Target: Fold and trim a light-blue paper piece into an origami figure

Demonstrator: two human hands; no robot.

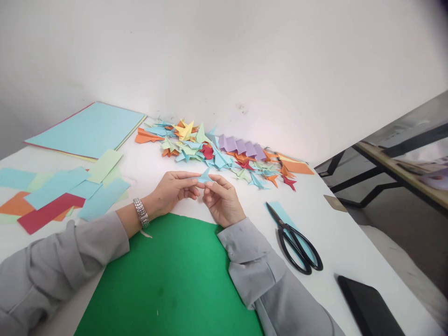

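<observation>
A small light-blue folded paper piece (205, 177) with pointed ends is held up between both hands, above the table. My left hand (171, 191), with a metal watch on its wrist, pinches its left end between thumb and fingers. My right hand (224, 198) pinches its right side, fingers curled. Beyond the hands lies a heap of folded paper pieces (189, 149) in blue, green, orange, yellow and red. Below the hands, a green sheet (168, 275) lies on the white table (350, 242).
Loose paper strips (56, 191) overlap at left, near a stack of large coloured sheets (87, 128). Black-handled scissors (294, 240) rest partly on a blue strip at right. A dark phone-like object (369, 305) lies front right. A wall (224, 65) stands behind the table.
</observation>
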